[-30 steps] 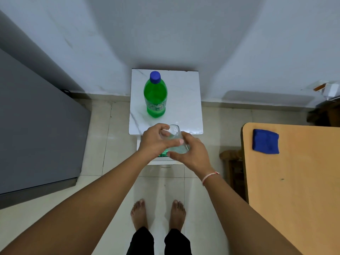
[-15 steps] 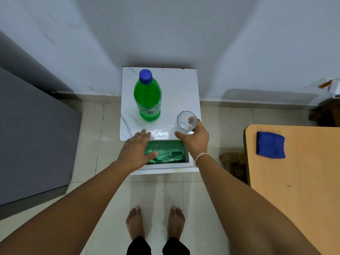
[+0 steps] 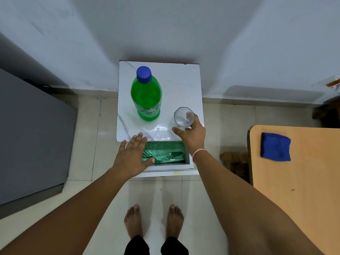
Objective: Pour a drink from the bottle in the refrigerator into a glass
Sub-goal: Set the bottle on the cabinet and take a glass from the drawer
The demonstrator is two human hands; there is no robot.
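The room was evenly, rather dimly lit with a cool cast. A broad soft shadow fell across the wall (image 3: pixel 165 28) at upper centre. Glare shone on the white tabletop (image 3: pixel 160 128) near frame centre. Wide-angle distortion bent the edges, and the left hand (image 3: pixel 131 156) showed slight motion blur.

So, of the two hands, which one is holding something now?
The right hand: its fingers curl round the empty glass on the white table. The left hand lies flat and open, holding nothing.

Home room, tiled floor (image 3: pixel 86 129), bare feet (image 3: pixel 153 221)
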